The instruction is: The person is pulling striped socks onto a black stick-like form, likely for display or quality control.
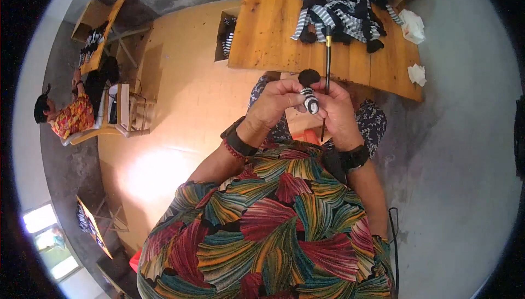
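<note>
In front of my lap, both hands hold a small black-and-white striped knitted tube [311, 103] with a dark fuzzy end [309, 77]. My left hand [273, 103] pinches its left side between thumb and fingers. The fingers of my right hand [340, 110] are closed on its right side and also round a thin black stick [328, 61] with a gold band. This stick stands roughly upright in the picture, its top reaching over the table edge. What fills the tube, if anything, is hidden.
Beyond my hands, a wooden table [273, 25] bears a heap of striped knitted pieces [344, 9]. A white tissue pack [412, 26] and a crumpled tissue [416, 74] lie at its right edge. An open box [223, 39] stands left of it. Another person [74, 115] sits far left.
</note>
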### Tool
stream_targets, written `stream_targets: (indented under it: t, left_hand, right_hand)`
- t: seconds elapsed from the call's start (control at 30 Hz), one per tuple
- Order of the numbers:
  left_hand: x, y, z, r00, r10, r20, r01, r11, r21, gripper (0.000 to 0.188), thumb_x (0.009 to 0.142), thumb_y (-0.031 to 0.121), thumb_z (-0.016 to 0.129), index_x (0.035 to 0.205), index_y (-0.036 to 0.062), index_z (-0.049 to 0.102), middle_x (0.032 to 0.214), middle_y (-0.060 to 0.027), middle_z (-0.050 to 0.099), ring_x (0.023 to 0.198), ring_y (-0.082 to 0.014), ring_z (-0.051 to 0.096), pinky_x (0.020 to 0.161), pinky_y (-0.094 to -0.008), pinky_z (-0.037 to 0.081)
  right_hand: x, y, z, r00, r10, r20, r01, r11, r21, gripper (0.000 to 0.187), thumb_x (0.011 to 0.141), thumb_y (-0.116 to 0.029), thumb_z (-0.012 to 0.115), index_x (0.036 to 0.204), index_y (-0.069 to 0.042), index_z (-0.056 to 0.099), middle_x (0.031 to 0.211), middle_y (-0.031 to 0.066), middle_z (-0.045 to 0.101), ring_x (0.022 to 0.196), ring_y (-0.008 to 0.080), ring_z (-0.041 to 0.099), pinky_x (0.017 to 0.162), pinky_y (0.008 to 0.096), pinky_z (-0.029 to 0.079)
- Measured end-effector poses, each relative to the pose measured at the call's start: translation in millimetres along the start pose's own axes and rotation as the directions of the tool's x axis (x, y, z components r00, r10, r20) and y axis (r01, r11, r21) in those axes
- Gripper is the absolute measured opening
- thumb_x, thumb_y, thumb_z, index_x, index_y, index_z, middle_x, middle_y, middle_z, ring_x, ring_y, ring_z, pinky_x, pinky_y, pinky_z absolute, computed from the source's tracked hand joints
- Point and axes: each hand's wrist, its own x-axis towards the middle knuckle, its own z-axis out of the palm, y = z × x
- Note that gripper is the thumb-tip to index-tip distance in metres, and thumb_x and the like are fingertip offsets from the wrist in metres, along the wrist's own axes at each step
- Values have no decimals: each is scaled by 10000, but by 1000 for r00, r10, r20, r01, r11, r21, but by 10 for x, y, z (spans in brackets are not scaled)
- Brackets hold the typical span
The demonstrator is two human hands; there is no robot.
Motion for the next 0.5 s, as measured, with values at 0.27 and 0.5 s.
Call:
stream_targets:
  t: [0.27, 0.5]
  left_hand:
    - [64, -68, -69, 998, -38, -44, 22, 946, -322, 105, 823, 129, 560, 847, 26, 564, 740, -19, 583, 624, -107, 557, 560, -249, 478]
    - [47, -129, -6, 955, 74, -289, -107, 989, -103, 129, 807, 41, 526, 933, 49, 552, 794, -21, 572, 669, -106, 559, 594, -235, 473]
  right_hand:
    - [-13, 8, 85, 999, 50, -10, -51, 974, -223, 142, 736, -6, 594, 876, -21, 575, 641, -26, 529, 450, 17, 378, 396, 162, 265]
    - [34, -6, 86, 984, 165, 72, -170, 983, 65, 87, 799, -92, 564, 865, -35, 563, 676, 15, 553, 442, 39, 371, 405, 189, 290]
